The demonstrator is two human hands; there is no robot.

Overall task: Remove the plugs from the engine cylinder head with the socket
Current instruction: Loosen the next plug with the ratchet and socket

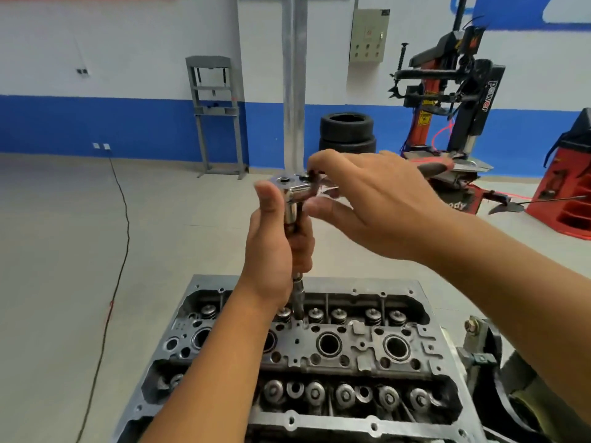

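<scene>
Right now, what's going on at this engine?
A person is working a ratchet with a long extension that runs down into the cylinder head. The left hand grips the extension upright, and the right hand holds the ratchet's handle at the top.

The light grey tiled floor (64, 238) carries most of what I see around me. A thin black cable (120, 238) trails across it at my left. Further back, two black tyres (347, 132) sit stacked on it by the wall, with a grey press frame (217, 113) standing left of them and a red tyre changer (454, 123) at right.
</scene>
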